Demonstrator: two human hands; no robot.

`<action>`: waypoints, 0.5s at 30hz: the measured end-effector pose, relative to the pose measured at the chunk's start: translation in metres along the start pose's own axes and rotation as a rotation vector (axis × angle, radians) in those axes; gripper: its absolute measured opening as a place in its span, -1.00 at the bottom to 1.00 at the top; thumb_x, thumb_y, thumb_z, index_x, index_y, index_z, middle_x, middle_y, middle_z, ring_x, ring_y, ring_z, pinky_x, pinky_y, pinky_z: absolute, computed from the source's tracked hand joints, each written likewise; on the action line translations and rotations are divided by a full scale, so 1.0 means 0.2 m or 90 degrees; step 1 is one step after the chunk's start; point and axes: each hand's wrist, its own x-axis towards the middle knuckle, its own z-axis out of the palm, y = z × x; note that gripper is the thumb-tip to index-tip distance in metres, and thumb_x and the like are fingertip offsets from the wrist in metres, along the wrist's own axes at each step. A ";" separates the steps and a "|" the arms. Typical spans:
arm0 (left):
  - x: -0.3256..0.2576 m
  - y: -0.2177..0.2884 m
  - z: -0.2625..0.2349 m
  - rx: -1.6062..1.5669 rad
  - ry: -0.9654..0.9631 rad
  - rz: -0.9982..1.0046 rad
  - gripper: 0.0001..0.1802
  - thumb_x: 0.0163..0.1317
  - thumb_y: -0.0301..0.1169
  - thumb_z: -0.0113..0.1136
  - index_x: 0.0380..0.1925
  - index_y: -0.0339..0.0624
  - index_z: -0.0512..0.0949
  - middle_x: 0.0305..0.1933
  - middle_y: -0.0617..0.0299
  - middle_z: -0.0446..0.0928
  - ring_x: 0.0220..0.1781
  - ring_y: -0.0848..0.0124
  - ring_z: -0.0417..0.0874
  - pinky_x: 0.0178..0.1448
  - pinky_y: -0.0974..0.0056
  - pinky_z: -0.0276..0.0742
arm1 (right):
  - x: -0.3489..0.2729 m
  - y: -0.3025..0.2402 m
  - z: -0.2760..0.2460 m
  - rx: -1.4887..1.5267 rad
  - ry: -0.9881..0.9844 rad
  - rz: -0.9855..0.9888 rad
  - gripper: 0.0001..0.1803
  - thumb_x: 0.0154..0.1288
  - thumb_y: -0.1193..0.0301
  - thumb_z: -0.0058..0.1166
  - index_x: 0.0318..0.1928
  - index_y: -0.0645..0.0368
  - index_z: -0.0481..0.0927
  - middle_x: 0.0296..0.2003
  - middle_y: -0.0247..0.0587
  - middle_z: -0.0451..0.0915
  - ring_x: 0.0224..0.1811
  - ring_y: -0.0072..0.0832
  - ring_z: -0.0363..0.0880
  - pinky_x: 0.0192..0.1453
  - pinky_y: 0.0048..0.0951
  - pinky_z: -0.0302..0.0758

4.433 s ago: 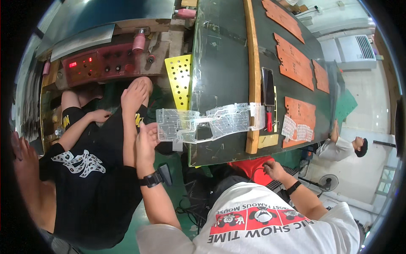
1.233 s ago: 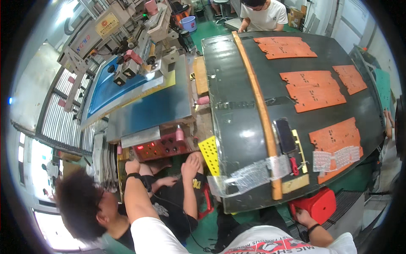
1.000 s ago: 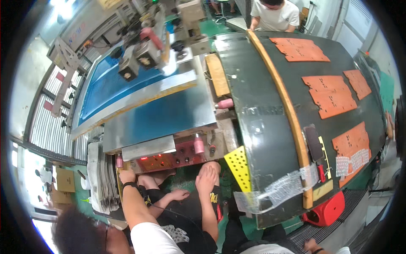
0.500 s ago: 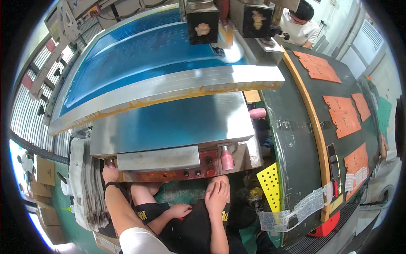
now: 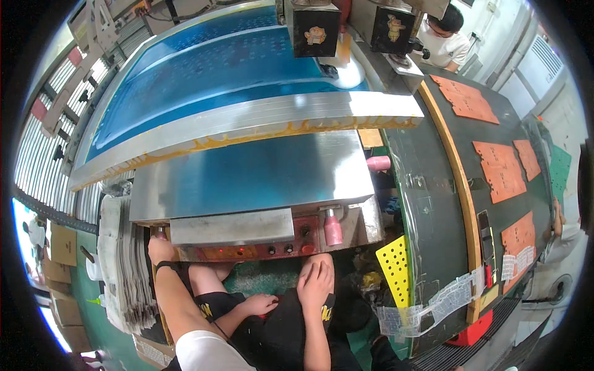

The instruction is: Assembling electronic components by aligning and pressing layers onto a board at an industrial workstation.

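My left hand (image 5: pixel 260 305) rests on my lap over my black shorts, its fingers loosely stretched and nothing seen in it. On my right knee lies my right hand (image 5: pixel 314 283), fingers spread and empty. A co-worker's arm in a white sleeve (image 5: pixel 207 351) crosses above my left forearm. That co-worker's hand (image 5: pixel 161 250), with a dark wristband, closes round a pink knob (image 5: pixel 161 232) at the front left of a metal-topped printing machine (image 5: pixel 253 176). Above the machine's plate hangs a blue printing screen (image 5: pixel 204 80) in a metal frame.
Another pink knob (image 5: pixel 333 230) sits by the red control panel (image 5: pixel 247 250). At right a dark table (image 5: pixel 433 229) carries orange sheets (image 5: pixel 498 171); a yellow perforated sheet (image 5: pixel 394 270) leans at its edge. Left stands a paper stack (image 5: pixel 117 266). People work beyond the table.
The view has shifted slightly. At the right edge, another person's grey-white sleeve shows more. My hands stay on my lap and knee, and the co-worker's hand stays on the left knob.
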 end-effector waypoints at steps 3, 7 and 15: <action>-0.02 -0.06 -0.20 0.011 0.085 -0.009 -0.72 0.22 -0.35 -0.01 -0.23 -0.40 0.45 -0.19 -0.18 0.52 -0.12 0.00 0.55 -0.08 0.06 0.47 | 0.01 -0.11 0.01 0.050 -0.010 -0.019 -0.50 -0.03 0.38 0.02 -0.01 0.29 0.37 0.04 0.07 0.35 0.12 -0.04 0.28 0.18 -0.09 0.22; 0.11 -0.25 -0.17 0.008 0.133 -0.021 -0.69 0.26 -0.31 -0.03 -0.22 -0.40 0.45 -0.22 -0.16 0.52 -0.13 -0.01 0.54 -0.08 0.05 0.47 | 0.01 -0.16 0.00 0.069 -0.013 -0.032 -0.50 -0.04 0.38 0.03 -0.02 0.29 0.37 0.04 0.06 0.35 0.11 -0.05 0.29 0.17 -0.10 0.23; -0.28 0.30 -0.14 -0.193 -0.235 0.159 -0.60 -0.03 -0.31 0.26 -0.19 -0.31 0.52 -0.16 0.00 0.55 -0.10 0.14 0.57 0.02 0.14 0.46 | 0.09 0.03 -0.15 -0.012 -0.020 0.051 -0.39 -0.01 0.34 0.02 0.11 0.31 0.31 0.08 0.24 0.30 0.09 0.07 0.32 0.17 0.00 0.23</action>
